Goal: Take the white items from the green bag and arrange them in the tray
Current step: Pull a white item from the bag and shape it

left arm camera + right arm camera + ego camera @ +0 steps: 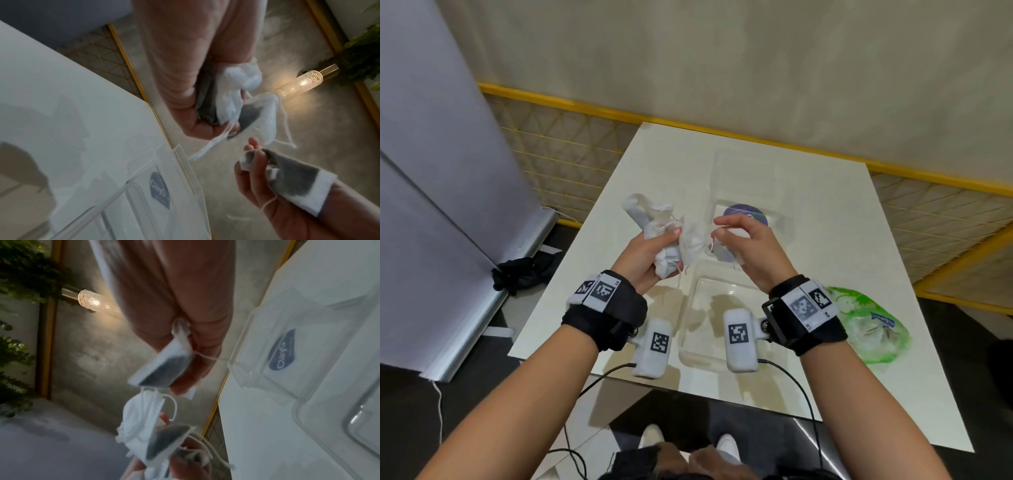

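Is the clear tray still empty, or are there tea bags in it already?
Empty: the clear tray shows only bare bottom. The tea bags are in the left hand and right hand.

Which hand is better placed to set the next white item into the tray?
Right. The right hand pinches one separated white tea bag with string, above the clear plastic tray. The left hand grips a tangled bunch of white tea bags, so it probably cannot release just one.

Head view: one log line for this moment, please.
left hand: grips tea bag bunch | right hand: pinches one tea bag | tray: no bags visible
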Demonstrator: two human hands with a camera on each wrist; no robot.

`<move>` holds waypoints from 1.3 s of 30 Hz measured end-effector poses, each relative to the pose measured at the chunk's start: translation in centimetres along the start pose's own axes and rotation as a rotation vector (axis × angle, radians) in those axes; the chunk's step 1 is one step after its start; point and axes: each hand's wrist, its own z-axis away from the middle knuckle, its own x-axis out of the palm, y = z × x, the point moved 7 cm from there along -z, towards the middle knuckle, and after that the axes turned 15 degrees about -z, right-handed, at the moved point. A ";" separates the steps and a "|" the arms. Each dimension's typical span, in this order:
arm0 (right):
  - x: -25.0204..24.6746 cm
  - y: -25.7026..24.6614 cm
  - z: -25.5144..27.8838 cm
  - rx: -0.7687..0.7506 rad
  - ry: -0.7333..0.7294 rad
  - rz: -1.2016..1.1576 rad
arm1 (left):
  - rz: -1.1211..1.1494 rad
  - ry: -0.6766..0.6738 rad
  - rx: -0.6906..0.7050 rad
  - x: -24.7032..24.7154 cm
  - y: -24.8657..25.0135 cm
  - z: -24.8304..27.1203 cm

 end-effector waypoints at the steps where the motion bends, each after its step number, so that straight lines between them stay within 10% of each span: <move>1: -0.2 0.1 -0.1 0.017 0.010 -0.032 | 0.007 -0.003 0.005 0.2 0.1 -0.1; 11: -1.2 0.2 -0.3 0.166 0.070 -0.409 | 0.001 -0.041 -0.030 0.8 -0.3 0.1; 18: -0.5 -0.3 -0.7 0.091 0.009 -0.183 | -0.105 -0.260 -0.075 2.3 -0.4 1.0; 39: -0.1 -0.5 -0.7 -0.133 0.124 0.066 | 0.059 0.072 -0.048 -1.6 0.6 -1.1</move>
